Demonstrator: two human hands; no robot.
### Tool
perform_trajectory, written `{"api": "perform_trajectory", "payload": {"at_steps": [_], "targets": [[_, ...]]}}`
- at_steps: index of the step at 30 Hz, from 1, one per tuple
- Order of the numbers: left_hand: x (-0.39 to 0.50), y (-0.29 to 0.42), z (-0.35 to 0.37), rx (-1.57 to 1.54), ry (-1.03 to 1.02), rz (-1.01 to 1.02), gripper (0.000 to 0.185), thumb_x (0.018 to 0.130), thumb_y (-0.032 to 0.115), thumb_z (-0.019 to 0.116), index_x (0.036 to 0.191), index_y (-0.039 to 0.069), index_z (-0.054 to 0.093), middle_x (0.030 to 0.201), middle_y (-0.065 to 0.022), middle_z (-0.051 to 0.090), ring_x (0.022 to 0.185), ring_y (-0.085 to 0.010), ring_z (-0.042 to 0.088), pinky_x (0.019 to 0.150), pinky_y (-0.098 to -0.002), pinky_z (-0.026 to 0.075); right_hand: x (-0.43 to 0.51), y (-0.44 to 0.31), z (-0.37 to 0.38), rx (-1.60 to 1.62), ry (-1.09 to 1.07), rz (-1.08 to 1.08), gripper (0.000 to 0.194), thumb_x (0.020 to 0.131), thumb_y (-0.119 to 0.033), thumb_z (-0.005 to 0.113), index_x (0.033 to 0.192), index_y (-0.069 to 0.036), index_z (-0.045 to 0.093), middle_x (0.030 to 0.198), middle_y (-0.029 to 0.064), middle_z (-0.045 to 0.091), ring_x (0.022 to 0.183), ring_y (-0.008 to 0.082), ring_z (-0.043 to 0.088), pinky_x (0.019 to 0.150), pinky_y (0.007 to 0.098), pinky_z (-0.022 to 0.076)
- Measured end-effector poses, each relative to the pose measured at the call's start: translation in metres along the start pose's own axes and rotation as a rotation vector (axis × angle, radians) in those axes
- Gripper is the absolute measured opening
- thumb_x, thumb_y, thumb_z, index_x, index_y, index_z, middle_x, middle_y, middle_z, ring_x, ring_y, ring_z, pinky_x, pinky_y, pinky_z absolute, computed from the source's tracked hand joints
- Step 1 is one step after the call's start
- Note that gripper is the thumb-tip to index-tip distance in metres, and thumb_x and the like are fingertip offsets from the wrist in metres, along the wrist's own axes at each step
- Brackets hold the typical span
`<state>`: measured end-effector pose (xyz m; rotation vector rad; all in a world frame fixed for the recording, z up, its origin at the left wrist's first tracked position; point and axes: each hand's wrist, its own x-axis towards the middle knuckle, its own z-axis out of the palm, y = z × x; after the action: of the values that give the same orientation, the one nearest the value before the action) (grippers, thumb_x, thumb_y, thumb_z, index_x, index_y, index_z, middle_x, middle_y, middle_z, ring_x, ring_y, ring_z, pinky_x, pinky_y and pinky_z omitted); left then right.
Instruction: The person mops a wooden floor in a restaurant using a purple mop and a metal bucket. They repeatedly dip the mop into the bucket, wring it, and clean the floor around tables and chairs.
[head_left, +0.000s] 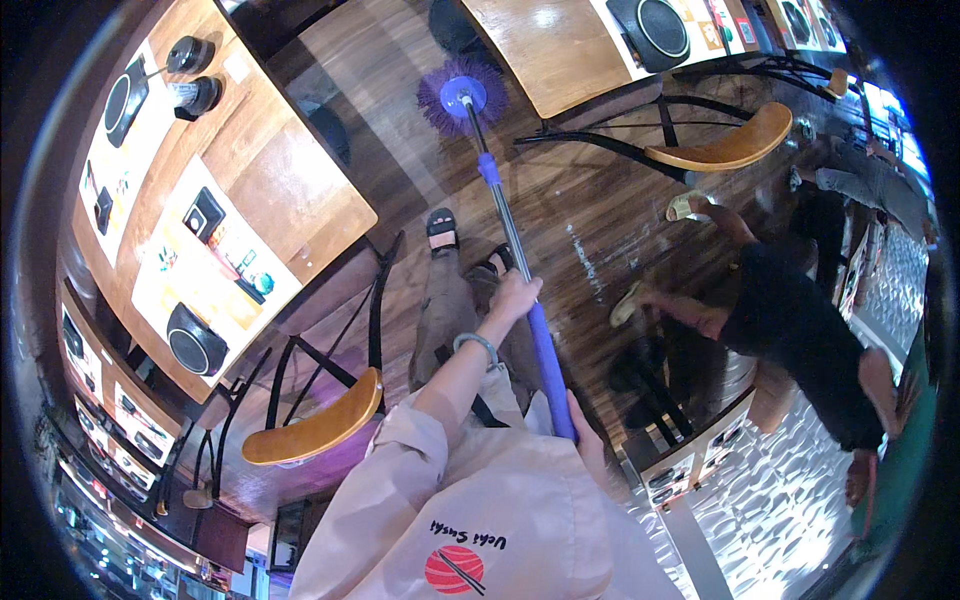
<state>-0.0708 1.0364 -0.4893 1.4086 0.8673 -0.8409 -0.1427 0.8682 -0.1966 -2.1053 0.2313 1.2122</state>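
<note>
I hold a long mop with a purple sleeve and a metal pole (508, 229). My left hand (515, 295), with a bangle on its wrist, wraps the pole just above the purple grip (550, 367). Lower down, close to my apron, my right hand (589, 439) is at the grip's end, its fingers partly hidden. At the far end, the round mop head (463, 96) has a fringe of purple strands around a purple disc. It lies over the wood floor between two tables; whether it presses on the floor I cannot tell. My sandalled foot (442, 229) is left of the pole.
A wooden table (330, 202) with placemats and black grill-like plates stands left, a chair (319, 427) beside it. Another table (555, 52) is ahead right, with a curved-back chair (727, 146). A person in a dark top (795, 337) is at the right, near a white textured wall (780, 480).
</note>
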Motion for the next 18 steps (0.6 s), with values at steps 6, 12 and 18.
{"api": "perform_trajectory", "payload": {"at_steps": [6, 12, 18], "targets": [[-0.073, 0.006, 0.038, 0.191, -0.236, -0.057, 0.07, 0.094, 0.06, 0.049, 0.126, -0.002, 0.057, 0.127, -0.0322, 0.064, 0.122, -0.0496, 0.061, 0.105, -0.056, 0.047, -0.072, -0.072, -0.048, -0.342, 0.079, 0.251, 0.085, 0.079, -0.006, 0.07, 0.157, -0.021, 0.041, 0.11, 0.0263, 0.071, 0.103, 0.0419, 0.071, 0.091, 0.041, 0.0553], [-0.087, 0.034, 0.073, 0.187, -0.455, 0.027, 0.059, 0.092, 0.056, 0.045, 0.096, 0.004, 0.074, 0.075, -0.0114, 0.074, 0.091, -0.0311, 0.074, 0.092, -0.0483, 0.054, -0.102, -0.134, -0.085, -0.592, 0.182, 0.439, 0.084, 0.071, -0.001, 0.069, 0.151, -0.018, 0.051, 0.114, 0.0285, 0.07, 0.101, 0.0406, 0.072, 0.089, 0.0414, 0.0558], [-0.065, 0.044, 0.108, 0.119, -0.368, 0.114, 0.051, 0.092, 0.046, 0.051, 0.081, 0.0, 0.071, 0.08, -0.0208, 0.072, 0.082, -0.0354, 0.073, 0.078, -0.0519, 0.055, -0.096, -0.139, -0.081, -0.537, 0.202, 0.401, 0.082, 0.076, -0.01, 0.073, 0.153, -0.021, 0.047, 0.093, 0.0278, 0.071, 0.087, 0.0478, 0.07, 0.084, 0.0531, 0.0562]]}}
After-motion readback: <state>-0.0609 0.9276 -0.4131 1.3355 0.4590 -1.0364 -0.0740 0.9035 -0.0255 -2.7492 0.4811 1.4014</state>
